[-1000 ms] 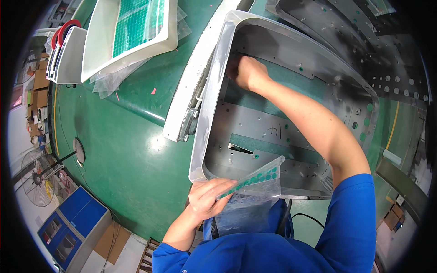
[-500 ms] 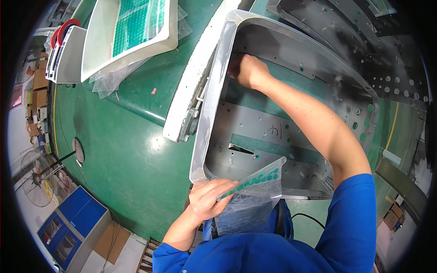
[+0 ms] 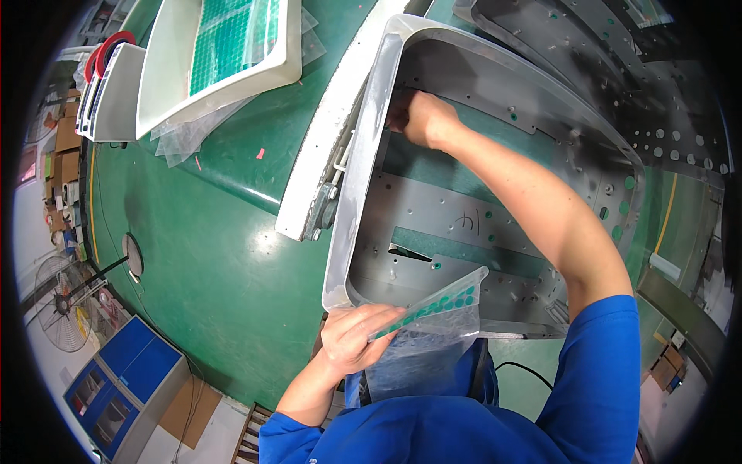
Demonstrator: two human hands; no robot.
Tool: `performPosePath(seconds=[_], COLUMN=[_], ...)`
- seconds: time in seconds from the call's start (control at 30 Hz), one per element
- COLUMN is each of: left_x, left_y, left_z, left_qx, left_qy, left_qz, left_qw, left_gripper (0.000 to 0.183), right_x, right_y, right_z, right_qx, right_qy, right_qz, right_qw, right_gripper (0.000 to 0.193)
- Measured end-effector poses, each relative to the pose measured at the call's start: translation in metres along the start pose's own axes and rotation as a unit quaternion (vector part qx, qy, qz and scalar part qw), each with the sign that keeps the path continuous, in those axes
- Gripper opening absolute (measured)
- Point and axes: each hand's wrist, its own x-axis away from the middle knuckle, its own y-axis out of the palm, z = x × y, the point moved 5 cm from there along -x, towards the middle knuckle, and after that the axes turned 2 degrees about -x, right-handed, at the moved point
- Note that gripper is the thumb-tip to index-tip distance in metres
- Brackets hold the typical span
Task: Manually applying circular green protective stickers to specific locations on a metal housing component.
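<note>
A large grey metal housing (image 3: 352, 224) with a raised rim lies open in front of me. Holes, studs and small green round stickers (image 3: 628, 183) dot its inside. My right hand (image 3: 427, 118) reaches into its far left corner; the fingers are bent against the inner wall, and their tips are hidden in shadow. At the near left corner of the rim, my left hand (image 3: 355, 337) pinches a clear plastic sheet of green round stickers (image 3: 440, 309). That sheet hangs to the right of the hand, partly over the near edge of the housing.
A white bin (image 3: 220, 97) with green sticker sheets (image 3: 232, 46) stands at the upper left, beside a tape dispenser (image 3: 114, 85) with red rolls. Another grey metal part (image 3: 541, 46) lies beyond the housing. A fan (image 3: 66, 301) and a blue cabinet (image 3: 127, 371) stand lower left.
Almost nothing differs. My right hand stays in the far left corner with only a very slight shift of the forearm; the left hand keeps its hold on the sheet.
</note>
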Motion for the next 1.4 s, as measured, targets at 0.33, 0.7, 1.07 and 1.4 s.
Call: performPosePath(seconds=[0.33, 0.7, 1.07, 1.4], left_x=[0.0, 0.0, 0.0, 0.002], left_y=[0.0, 0.0, 0.0, 0.0], left_z=[0.0, 0.001, 0.002, -0.001], left_qx=[-0.001, -0.013, -0.017, -0.005], left_qy=[-0.002, -0.003, -0.001, 0.014], left_qz=[0.0, -0.003, -0.002, 0.01], left_qw=[1.0, 1.0, 1.0, 1.0], left_gripper=[0.016, 0.016, 0.015, 0.022], right_x=[0.007, 0.011, 0.018, 0.013], right_y=[-0.003, -0.003, -0.005, 0.0], right_z=[-0.005, -0.008, -0.013, -0.004], right_qx=[0.018, 0.045, 0.048, 0.056], right_qy=[-0.007, -0.01, -0.019, 0.013], right_qz=[0.022, 0.049, 0.064, 0.079], right_qw=[1.0, 0.998, 0.997, 0.995], right_gripper=[0.015, 0.011, 0.016, 0.017])
